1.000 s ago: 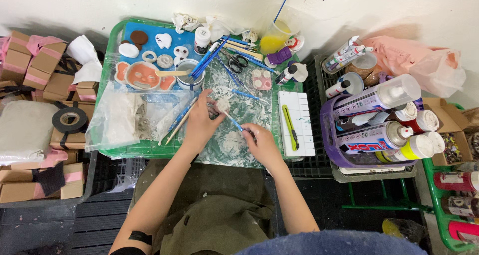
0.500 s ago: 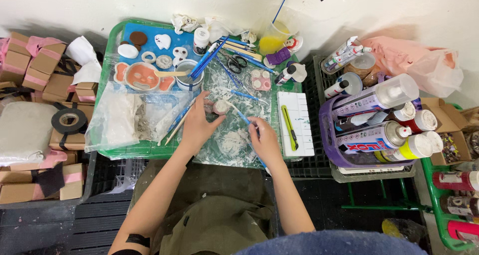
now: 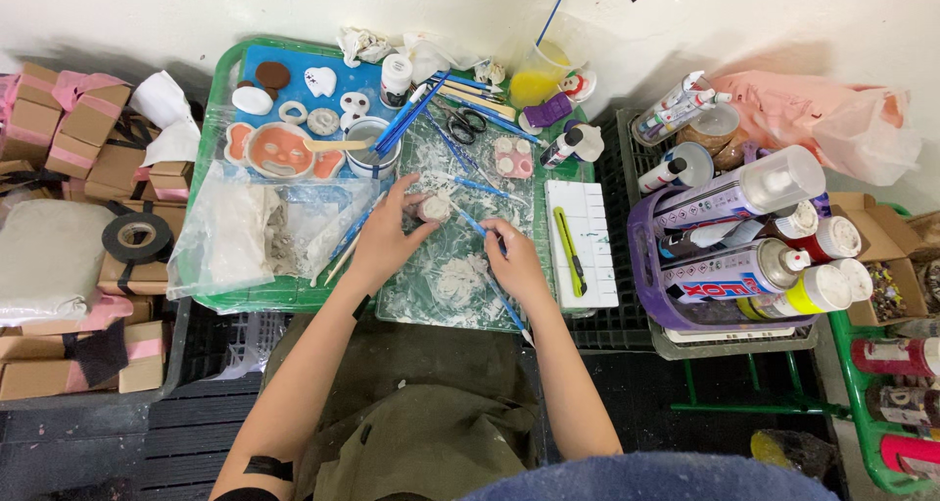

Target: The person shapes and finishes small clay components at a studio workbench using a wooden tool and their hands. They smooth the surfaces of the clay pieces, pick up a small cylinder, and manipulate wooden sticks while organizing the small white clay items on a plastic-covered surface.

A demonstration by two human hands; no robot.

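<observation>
A small pale clay piece sits near the middle of the green tray, left hand curled around it, fingertips gripping. Right hand pinches a blue-handled tool, tip at the piece. 1 white cup of brushes stands just behind.

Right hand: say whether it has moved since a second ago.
Yes, slightly. The right hand, holding a blue tool, drifted toward the white block with the yellow-green knife, away from the small clay piece.

A green tray carries clay pieces, brushes and scissors.
</observation>
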